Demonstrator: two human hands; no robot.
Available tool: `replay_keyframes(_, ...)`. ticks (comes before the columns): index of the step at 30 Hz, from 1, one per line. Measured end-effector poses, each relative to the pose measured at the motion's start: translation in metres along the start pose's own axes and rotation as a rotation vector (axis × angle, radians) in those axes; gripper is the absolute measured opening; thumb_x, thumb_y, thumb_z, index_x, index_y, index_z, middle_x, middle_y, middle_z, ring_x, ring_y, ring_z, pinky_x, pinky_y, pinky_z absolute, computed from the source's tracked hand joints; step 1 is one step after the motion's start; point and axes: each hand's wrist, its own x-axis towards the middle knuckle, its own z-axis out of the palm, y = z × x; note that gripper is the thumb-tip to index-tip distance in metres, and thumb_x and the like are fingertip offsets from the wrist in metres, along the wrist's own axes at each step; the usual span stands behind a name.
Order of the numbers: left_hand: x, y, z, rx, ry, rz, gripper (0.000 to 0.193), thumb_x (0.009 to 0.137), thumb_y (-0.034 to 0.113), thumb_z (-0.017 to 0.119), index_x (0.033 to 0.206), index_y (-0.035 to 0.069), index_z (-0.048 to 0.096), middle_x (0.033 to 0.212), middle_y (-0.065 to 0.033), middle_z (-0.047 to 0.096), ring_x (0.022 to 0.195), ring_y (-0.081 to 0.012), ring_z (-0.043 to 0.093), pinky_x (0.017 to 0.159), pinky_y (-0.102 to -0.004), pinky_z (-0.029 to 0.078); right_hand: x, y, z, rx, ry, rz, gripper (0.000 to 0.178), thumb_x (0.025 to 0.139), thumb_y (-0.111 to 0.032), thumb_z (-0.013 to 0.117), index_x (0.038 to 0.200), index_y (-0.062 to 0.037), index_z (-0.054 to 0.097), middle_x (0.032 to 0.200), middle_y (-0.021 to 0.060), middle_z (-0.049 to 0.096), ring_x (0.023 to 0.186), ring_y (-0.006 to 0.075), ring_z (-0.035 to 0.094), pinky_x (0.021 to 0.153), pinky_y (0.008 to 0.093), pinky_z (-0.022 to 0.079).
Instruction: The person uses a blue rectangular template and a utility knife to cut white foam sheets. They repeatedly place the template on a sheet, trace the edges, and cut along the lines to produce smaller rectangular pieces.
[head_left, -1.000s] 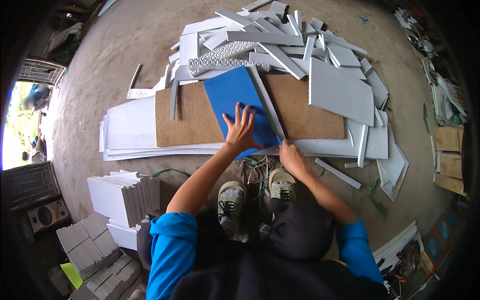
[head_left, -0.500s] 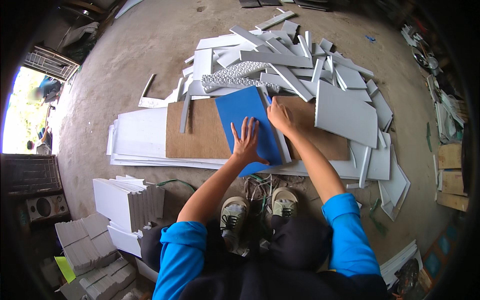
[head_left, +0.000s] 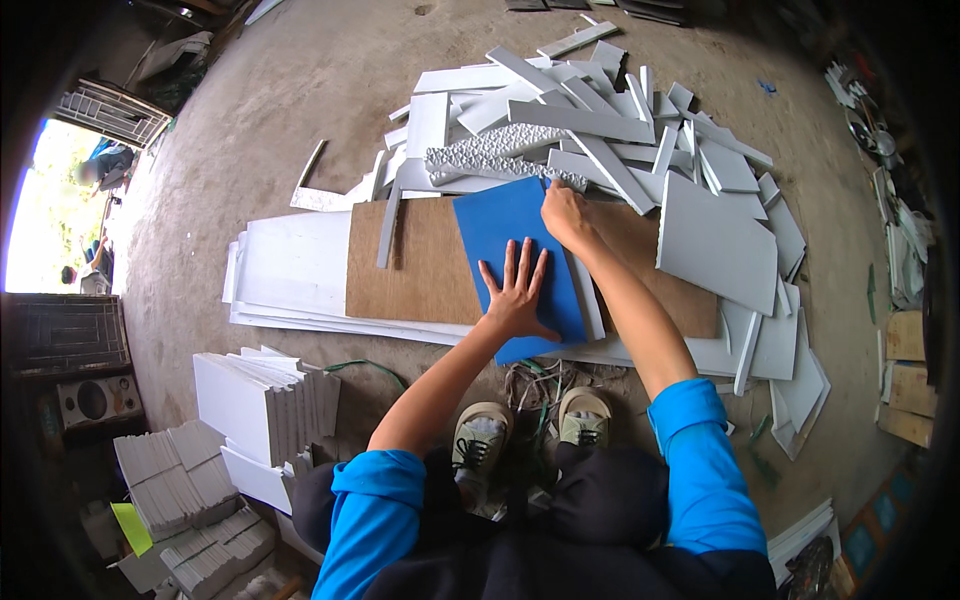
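Note:
A blue rectangular board [head_left: 495,225] lies aslant over a brown wooden board [head_left: 415,262]. Fingers spread, my left hand [head_left: 515,300] presses flat on the blue board's middle. My right hand [head_left: 567,216] is closed in a pinch at the far right corner of that board; what it grips is hidden by the fingers. Along the blue board's right side shows a strip of a white foam-like sheet [head_left: 583,290] underneath. The brown board rests on a low stack of long white sheets [head_left: 292,262].
Beyond the boards spreads a heap of white offcuts [head_left: 580,122], some with rough, bumpy faces. A large white piece [head_left: 715,243] overlaps the brown board at right. White stacks [head_left: 250,405] stand at near left. Green and white straps [head_left: 535,385] lie by my shoes [head_left: 482,437].
My right hand has slid a little away from me, up to the far corner of the blue board. My left hand stays pressed in place. The whole view has shifted slightly.

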Motion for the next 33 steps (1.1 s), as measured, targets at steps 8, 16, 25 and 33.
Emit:
replay_keyframes(8, -0.002, -0.006, 0.003, -0.013, 0.064, -0.017, 0.137, 0.031, 0.066, 0.07, 0.136, 0.008, 0.005, 0.141, -0.0187, 0.0, 0.129, -0.0395, -0.005, 0.082, -0.075, 0.002, 0.009, -0.005, 0.003, 0.035, -0.069, 0.025, 0.03, 0.081, -0.015, 0.037, 0.102, 0.0031, 0.049, 0.095, 0.027, 0.057, 0.093, 0.0378, 0.055, 0.081, 0.0453, 0.043)
replay_keyframes(16, 0.001, 0.003, 0.003, 0.021, 0.037, -0.04, 0.136, 0.033, 0.066, 0.07, 0.136, 0.007, 0.002, 0.141, -0.0175, -0.004, 0.129, -0.0388, -0.008, 0.083, -0.0742, 0.003, -0.005, 0.001, -0.013, 0.079, -0.379, 0.106, 0.025, 0.079, -0.014, 0.041, 0.088, 0.0023, 0.058, 0.093, 0.0227, 0.059, 0.086, 0.0352, 0.059, 0.072, 0.0426, 0.048)
replay_keyframes(25, 0.007, 0.016, -0.003, 0.114, -0.101, -0.128, 0.139, 0.034, 0.065, 0.071, 0.136, 0.006, -0.003, 0.14, -0.0166, -0.012, 0.127, -0.038, -0.015, 0.083, -0.0746, 0.005, -0.235, 0.085, 0.019, 0.139, -0.267, 0.113, 0.023, 0.085, -0.016, 0.038, 0.089, 0.0037, 0.05, 0.075, 0.0286, 0.057, 0.073, 0.0439, 0.057, 0.064, 0.0487, 0.047)
replay_keyframes(33, 0.006, -0.001, 0.011, 0.0, -0.017, -0.121, 0.142, 0.028, 0.064, 0.073, 0.136, 0.01, -0.002, 0.141, -0.0147, -0.011, 0.128, -0.0368, -0.014, 0.081, -0.0746, -0.003, -0.166, 0.053, -0.039, 0.037, -0.11, -0.015, 0.024, 0.084, -0.017, 0.039, 0.094, 0.002, 0.05, 0.078, 0.0253, 0.059, 0.075, 0.0399, 0.059, 0.067, 0.0476, 0.046)
